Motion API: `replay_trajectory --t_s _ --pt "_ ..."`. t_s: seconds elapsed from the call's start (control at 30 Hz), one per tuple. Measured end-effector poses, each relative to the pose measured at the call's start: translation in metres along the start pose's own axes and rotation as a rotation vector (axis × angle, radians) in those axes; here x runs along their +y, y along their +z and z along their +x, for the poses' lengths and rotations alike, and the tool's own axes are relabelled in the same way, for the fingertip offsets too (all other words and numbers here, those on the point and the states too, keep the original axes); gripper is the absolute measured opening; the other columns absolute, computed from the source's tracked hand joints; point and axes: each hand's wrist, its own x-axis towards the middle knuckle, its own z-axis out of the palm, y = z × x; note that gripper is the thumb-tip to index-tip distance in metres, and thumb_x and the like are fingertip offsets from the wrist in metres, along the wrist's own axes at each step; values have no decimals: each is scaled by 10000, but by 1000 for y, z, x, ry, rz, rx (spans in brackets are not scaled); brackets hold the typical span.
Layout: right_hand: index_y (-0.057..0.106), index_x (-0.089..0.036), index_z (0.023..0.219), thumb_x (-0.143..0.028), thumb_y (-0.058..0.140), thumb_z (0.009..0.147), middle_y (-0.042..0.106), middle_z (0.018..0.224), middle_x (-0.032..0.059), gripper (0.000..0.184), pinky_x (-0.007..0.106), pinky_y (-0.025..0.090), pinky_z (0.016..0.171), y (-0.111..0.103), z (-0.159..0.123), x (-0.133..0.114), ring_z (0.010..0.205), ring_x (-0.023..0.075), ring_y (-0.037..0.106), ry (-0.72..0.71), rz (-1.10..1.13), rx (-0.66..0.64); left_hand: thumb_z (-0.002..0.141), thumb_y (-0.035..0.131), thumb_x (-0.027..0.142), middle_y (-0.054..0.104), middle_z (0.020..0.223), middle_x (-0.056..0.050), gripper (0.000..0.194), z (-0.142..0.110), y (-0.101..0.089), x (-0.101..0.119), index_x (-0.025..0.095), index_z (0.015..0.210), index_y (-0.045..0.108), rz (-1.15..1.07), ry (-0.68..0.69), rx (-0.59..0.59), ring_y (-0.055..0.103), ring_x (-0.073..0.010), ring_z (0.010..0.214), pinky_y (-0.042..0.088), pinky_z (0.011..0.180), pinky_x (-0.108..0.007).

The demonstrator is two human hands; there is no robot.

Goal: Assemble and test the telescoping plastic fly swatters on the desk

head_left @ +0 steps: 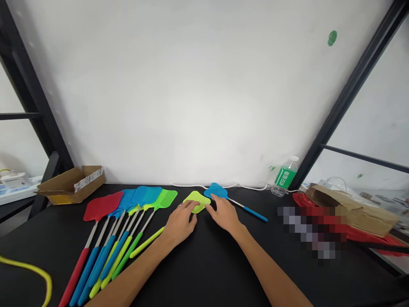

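Observation:
A yellow-green fly swatter lies on the black table, its perforated head [200, 197] between my hands and its handle [147, 242] slanting toward me on the left. My left hand [180, 221] rests over this swatter, fingers on the head's left side and thumb apart. My right hand [224, 214] is spread, with a fingertip at the lower right corner of the yellow-green head. Its other fingers reach the edge of a blue fly swatter [216, 190], whose blue handle points right. Neither hand is closed around anything. The left wrist hides the yellow-green swatter's shaft.
Several red, blue, yellow and green fly swatters [102, 207] lie fanned out and overlapping at left. An opened cardboard box [72, 185] stands behind them. A water bottle [285, 177] and white cable [252, 186] are by the wall. Brown packaging [354, 209] sits on red plastic at right.

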Motion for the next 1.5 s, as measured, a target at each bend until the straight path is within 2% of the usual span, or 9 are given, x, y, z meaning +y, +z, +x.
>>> replay_trajectory --t_s 0.17,0.33,0.47,0.7,0.83,1.0,1.17,1.3,1.5 --pt "558 -204 1402 -570 639 835 679 1200 122 680 405 487 892 1 4 7 1111 306 625 66 197 23 866 461 75 558 1382 -61 560 0 1 0 290 1379 527 -64 57 21 593 -244 1185 512 965 -384" --pt "596 -202 1336 -348 800 667 699 1010 66 714 314 532 627 5 13 10 732 191 661 263 857 51 834 471 37 416 1509 -61 704 0 2 1 337 1468 410 -64 44 77 611 -219 1132 526 936 -367" --pt "706 -181 1105 -238 820 611 711 825 25 510 244 514 533 4 14 4 636 141 629 392 1279 35 868 483 79 455 1485 -70 647 2 -3 5 319 1464 416 72 0 141 616 -238 1112 529 858 -343" --pt "729 -167 904 -271 834 625 738 851 43 316 212 478 522 -7 20 16 662 126 629 373 1570 275 950 527 329 729 993 -11 273 7 -16 -3 307 1210 609 174 -193 113 671 -200 761 389 583 -273" --pt "697 -186 877 -261 832 633 744 920 42 288 221 474 527 -15 25 32 721 144 649 410 1693 477 964 509 406 730 864 1 200 8 -17 -7 282 991 664 142 -184 74 664 -209 801 320 575 -264" --pt "652 -198 868 -311 808 666 734 965 46 279 217 444 490 -23 26 42 742 149 654 407 1709 618 947 527 416 683 786 17 194 5 -14 -4 285 963 670 26 -143 25 619 -184 736 295 570 -260" --pt "641 -210 931 -415 809 703 718 918 34 349 249 470 507 -20 24 29 730 165 655 378 1663 533 938 521 366 616 722 27 145 3 -11 4 255 915 611 -79 -97 39 579 -169 681 324 595 -264" --pt "633 -190 831 -430 845 670 626 717 -18 358 237 398 447 -11 18 10 537 104 532 347 1623 355 936 520 335 560 694 45 108 3 -10 7 246 875 528 -106 -53 100 532 -154 637 340 606 -256" --pt "675 -168 842 -529 785 734 520 628 -41 393 199 316 421 -2 12 -2 486 70 459 246 1561 173 948 535 348 614 770 32 126 3 -11 7 242 887 565 -125 2 120 565 -154 694 374 645 -257"
